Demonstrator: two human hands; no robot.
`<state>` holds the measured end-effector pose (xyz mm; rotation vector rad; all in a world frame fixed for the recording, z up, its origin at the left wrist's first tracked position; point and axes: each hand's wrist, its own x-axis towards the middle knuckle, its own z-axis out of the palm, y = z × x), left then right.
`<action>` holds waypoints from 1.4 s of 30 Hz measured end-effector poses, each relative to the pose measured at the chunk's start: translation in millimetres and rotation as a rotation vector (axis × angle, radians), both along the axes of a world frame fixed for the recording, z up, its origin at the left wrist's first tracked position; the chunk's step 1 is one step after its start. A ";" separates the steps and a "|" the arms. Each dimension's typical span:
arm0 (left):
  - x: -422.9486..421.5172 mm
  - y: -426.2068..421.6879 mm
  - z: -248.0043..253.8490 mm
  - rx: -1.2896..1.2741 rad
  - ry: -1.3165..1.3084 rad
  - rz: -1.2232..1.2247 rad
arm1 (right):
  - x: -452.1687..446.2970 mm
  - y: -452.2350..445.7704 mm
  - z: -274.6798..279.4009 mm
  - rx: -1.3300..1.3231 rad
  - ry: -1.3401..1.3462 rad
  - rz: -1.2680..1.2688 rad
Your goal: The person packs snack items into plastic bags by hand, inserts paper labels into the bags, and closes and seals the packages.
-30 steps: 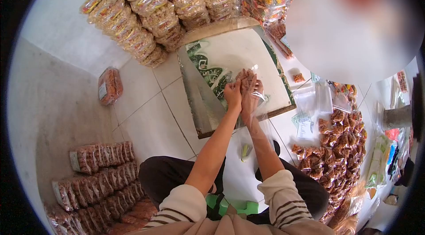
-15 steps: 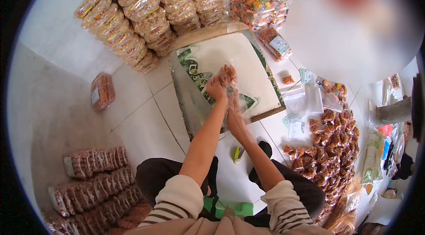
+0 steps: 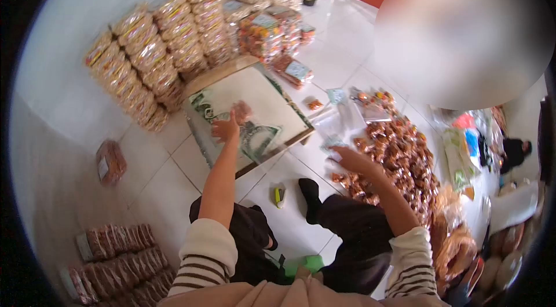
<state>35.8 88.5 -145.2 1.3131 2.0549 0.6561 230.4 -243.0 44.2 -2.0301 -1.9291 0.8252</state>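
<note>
A low white-topped table (image 3: 255,90) with green print stands in front of me. Over it, my left hand (image 3: 225,129) grips a clear plastic bag of brown snacks (image 3: 243,112), slightly blurred by motion. My right hand (image 3: 352,160) is out to the right, its fingers stretched towards a printed label (image 3: 333,144) on the floor; I cannot tell whether they touch. Just beyond that hand lies a large heap of small brown snack packets (image 3: 399,151). Clear plastic bags (image 3: 349,116) lie behind the label.
Tall stacks of packed snacks (image 3: 168,35) line the wall behind the table. More long packs (image 3: 119,260) lie at the lower left. A yellow-green stapler-like tool (image 3: 280,197) rests on the floor between my feet. A full pack (image 3: 294,71) sits beyond the table's right edge.
My right hand has left the bag and moved right to the labels beside the heap. My left hand still holds the bag over the table. The view has shifted right.
</note>
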 end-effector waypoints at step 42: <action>235.9 -342.1 -119.4 -0.103 -0.544 -1.293 | 149.0 -136.2 -294.9 0.332 -0.333 -0.979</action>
